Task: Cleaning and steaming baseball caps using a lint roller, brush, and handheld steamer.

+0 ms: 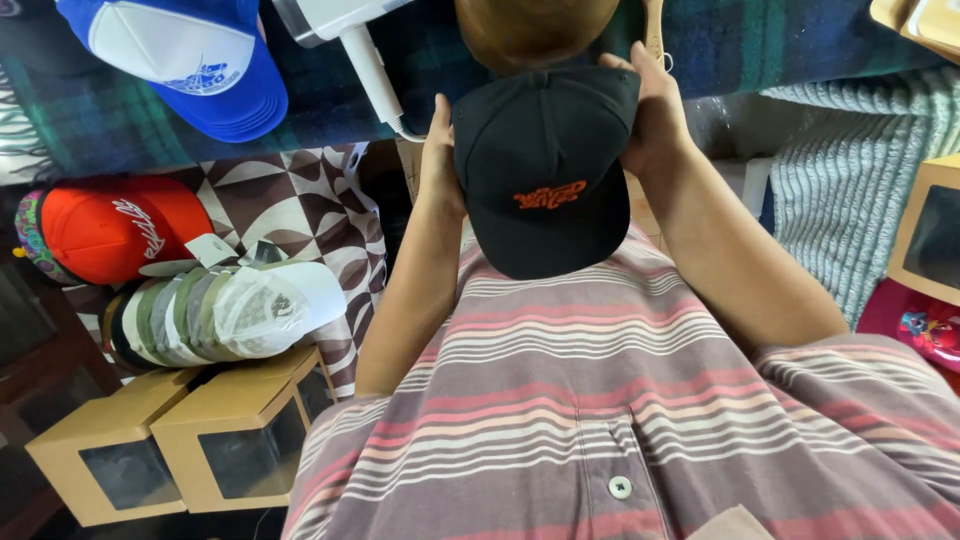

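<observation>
- Head view: left hand (437, 160) and right hand (655, 115) raised, forearms angled up.
- Fingers of both grip black cap (545, 165) by its sides, brim near.

I hold the cap (545, 170) between my left hand (437, 160) and right hand (655, 115), one on each side, just above my shirt (600, 400). Beyond the cap sits a rounded hat form (530, 30) — partly hidden behind it. To my left lie a trucker cap (185, 60), another cap (115, 230) nearer me, then a stack of caps (225, 310) resting on two window boxes (170, 450) standing side by side.
</observation>
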